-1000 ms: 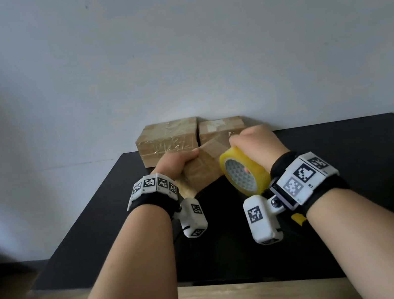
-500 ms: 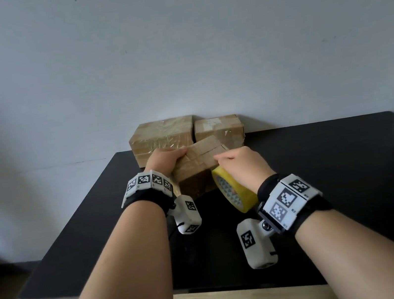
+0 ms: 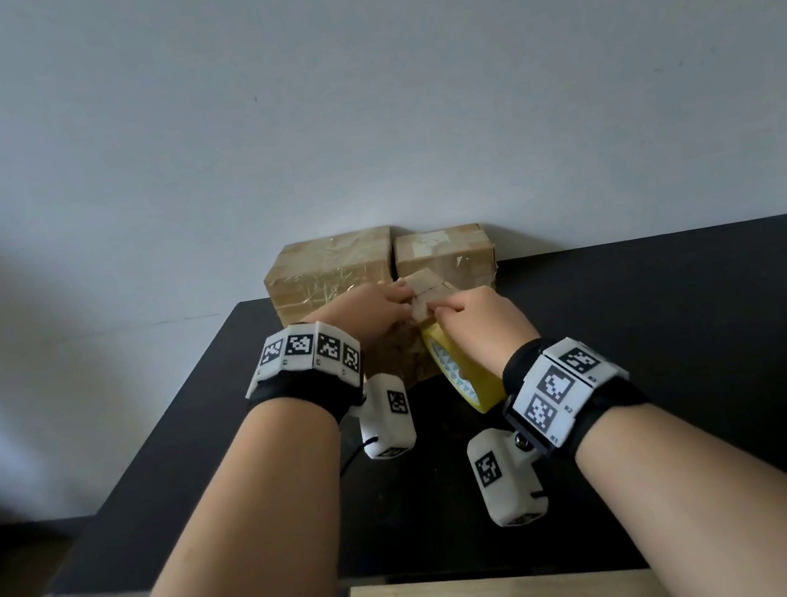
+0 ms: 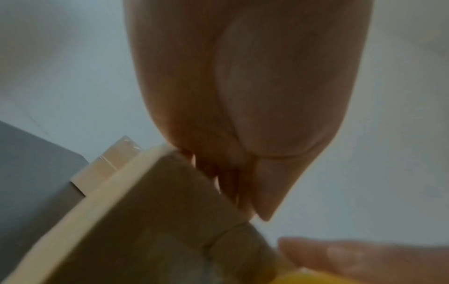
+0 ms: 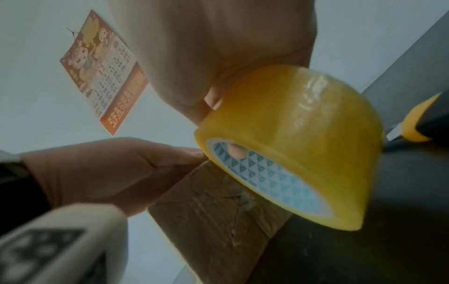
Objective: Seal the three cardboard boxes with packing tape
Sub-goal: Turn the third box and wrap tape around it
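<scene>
A small cardboard box [image 3: 406, 358] stands on the black table [image 3: 672, 329], in front of two other boxes. My left hand [image 3: 373, 312] holds it at its top left edge, fingers curled over the top. In the left wrist view those fingers [image 4: 230, 173] lie over the box [image 4: 145, 221]. My right hand [image 3: 475, 331] grips a yellow tape roll [image 3: 462, 380] against the box's right side, a finger through the core, fingertips on the box top. The right wrist view shows the roll [image 5: 291, 144] touching the box [image 5: 218, 207].
A larger taped box [image 3: 330, 272] and a second box [image 3: 444, 258] stand side by side against the wall at the table's far edge. A yellow and black tool [image 5: 417, 123] lies on the table to the right. A calendar [image 5: 102, 73] hangs on the wall.
The small box went from tilted in my hands to standing on the table. My right hand brought the tape roll down beside it, and both hands have closed in on its top.
</scene>
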A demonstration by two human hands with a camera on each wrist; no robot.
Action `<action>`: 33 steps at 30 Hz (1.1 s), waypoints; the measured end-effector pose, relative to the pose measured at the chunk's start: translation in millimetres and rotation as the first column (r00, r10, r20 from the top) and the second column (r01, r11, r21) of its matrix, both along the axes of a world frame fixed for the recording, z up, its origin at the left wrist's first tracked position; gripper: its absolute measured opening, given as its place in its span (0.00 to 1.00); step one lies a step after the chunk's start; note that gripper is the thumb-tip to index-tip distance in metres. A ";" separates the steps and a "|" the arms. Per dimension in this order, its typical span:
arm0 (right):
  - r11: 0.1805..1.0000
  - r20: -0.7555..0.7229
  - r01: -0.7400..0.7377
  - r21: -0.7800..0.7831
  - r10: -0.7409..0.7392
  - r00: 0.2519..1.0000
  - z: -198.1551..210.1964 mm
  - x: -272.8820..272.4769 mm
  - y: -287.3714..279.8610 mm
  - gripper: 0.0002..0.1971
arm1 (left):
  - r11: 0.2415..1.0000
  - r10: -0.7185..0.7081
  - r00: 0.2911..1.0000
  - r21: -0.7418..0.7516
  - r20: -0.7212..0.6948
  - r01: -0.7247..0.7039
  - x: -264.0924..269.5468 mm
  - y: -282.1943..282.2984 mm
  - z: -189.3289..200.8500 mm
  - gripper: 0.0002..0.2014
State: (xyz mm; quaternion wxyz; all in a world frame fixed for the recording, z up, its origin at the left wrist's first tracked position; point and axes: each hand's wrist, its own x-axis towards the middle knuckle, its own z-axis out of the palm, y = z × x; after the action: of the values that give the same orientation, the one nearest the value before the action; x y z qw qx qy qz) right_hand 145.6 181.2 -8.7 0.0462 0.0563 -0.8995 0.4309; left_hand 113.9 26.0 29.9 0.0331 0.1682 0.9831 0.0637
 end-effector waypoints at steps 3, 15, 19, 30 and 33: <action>1.000 0.005 0.005 0.004 -0.005 1.000 0.8 0.4 -1.4 0.17 | 0.975 -0.068 0.998 -0.212 0.013 0.070 -3.2 0.7 -8.3 0.23; 0.991 0.034 -0.008 -0.132 0.012 0.999 1.2 1.6 1.8 0.17 | 0.928 0.152 0.988 0.340 0.025 -0.152 0.0 -22.3 -17.2 0.39; 0.907 0.082 0.040 -0.419 -0.006 0.997 13.3 6.8 10.6 0.10 | 0.868 0.234 0.972 0.455 -0.020 -0.200 3.1 -21.2 -20.0 0.32; 0.765 -0.030 0.000 -0.644 -0.025 0.999 42.6 15.5 24.8 0.15 | 0.453 0.227 0.942 0.829 0.249 -0.328 -1.4 -4.2 -35.5 0.17; 0.704 0.031 0.031 -0.709 -0.012 0.999 39.7 17.4 24.4 0.15 | 0.532 0.216 0.950 0.789 0.227 -0.309 -3.6 -1.5 -39.0 0.19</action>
State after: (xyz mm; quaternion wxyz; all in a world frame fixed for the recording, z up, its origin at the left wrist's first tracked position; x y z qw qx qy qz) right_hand 163.1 205.6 30.9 0.0585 0.0184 -0.6657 0.7437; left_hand 110.3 24.5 -9.2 -0.0082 0.0114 0.8532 0.5214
